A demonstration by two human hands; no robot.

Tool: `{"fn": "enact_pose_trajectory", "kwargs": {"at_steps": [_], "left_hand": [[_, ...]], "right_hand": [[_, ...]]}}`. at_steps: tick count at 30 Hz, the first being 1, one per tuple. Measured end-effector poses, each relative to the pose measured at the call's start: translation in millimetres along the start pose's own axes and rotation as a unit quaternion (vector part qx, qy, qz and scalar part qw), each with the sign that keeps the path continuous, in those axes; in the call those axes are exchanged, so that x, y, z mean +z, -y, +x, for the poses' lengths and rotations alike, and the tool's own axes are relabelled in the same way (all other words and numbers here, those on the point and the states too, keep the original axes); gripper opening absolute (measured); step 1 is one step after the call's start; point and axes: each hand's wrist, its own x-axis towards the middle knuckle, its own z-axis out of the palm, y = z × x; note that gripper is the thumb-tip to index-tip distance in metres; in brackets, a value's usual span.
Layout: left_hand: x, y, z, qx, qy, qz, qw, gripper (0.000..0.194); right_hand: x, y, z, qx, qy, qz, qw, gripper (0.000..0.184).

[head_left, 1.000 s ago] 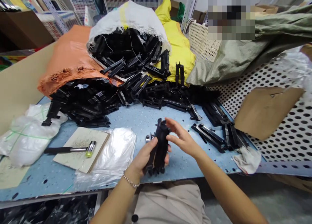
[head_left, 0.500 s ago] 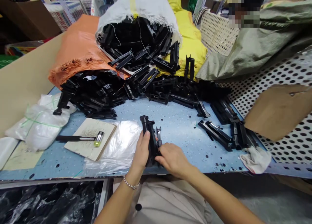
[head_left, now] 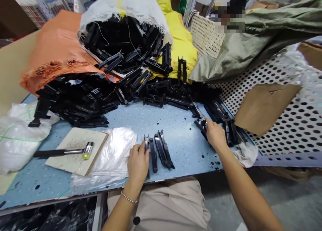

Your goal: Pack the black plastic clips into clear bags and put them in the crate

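My left hand [head_left: 138, 162] is closed around the side of a long black part with a forked end [head_left: 147, 140], at the front edge of the blue table [head_left: 176, 130]. Its lower length is partly covered by my fingers. A black bar [head_left: 153, 155] lies right beside it, and another black forked part [head_left: 164, 150] rests just to the right. Out to the right, my right hand [head_left: 215, 134] has its fingers closed on the end of a dark part [head_left: 201, 126] near a small pile of similar pieces [head_left: 230, 130].
Orange [head_left: 60, 46], white [head_left: 125, 4] and yellow [head_left: 181, 40] sacks spill black parts across the back. A hammer [head_left: 65, 152] lies on a board [head_left: 75, 137] beside clear plastic bags [head_left: 115, 154]. A rag [head_left: 246, 154] and cardboard [head_left: 266, 107] are at the right. Someone is in the background.
The black pieces held together between both hands are now down on the table. My right hand has moved away to the right-hand parts; my left hand stays near the front. The view has shifted.
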Motion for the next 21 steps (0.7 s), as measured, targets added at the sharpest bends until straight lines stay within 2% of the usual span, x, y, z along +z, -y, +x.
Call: {"fn": "enact_pose_trajectory", "kwargs": {"at_steps": [2,3,5,7,9,11,13,16,17,19,21], "left_hand": [[1.5,-18,1,0.041,-0.009,-0.046,0.998,0.042],[1.5,-29,1,0.054,0.01,-0.092,0.994,0.044],[1.6,-50,2,0.068,0.095,-0.224,0.968,0.063],[2.9,-68,3,0.058,0.176,-0.341,0.922,0.082],[4.8,-79,2,0.03,0.205,-0.391,0.897,0.08],[5.8,-82,0,0.003,0.194,-0.388,0.901,0.071],[5.2,-80,-1,-0.01,0.171,-0.38,0.909,0.07],[0.3,-72,3,-0.049,0.125,-0.39,0.911,0.069],[-2.5,-69,5,-0.072,0.113,-0.399,0.907,0.067],[-9.0,-62,12,-0.123,0.09,-0.423,0.893,0.066],[-15.7,-56,17,-0.166,0.07,-0.441,0.879,0.064]], "right_hand": [[-3,14,-8,-0.015,0.012,0.115,0.993,0.045],[-5,28,-16,-0.025,0.022,0.189,0.981,0.045],[-9,64,-37,-0.052,0.054,0.334,0.94,0.045],[-14,100,-58,-0.081,0.085,0.417,0.901,0.042],[-17,127,-69,-0.103,0.067,0.412,0.903,0.034],[-18,140,-69,-0.118,0.019,0.365,0.923,0.024],[-16,144,-61,-0.106,0.015,0.344,0.933,0.028],[-10,142,-55,-0.064,0.138,0.394,0.906,0.04],[-8,142,-57,-0.08,0.179,0.395,0.897,0.043],[-2,142,-71,-0.185,0.208,0.337,0.899,0.044],[7,146,-93,-0.322,0.161,0.234,0.903,0.041]]}}
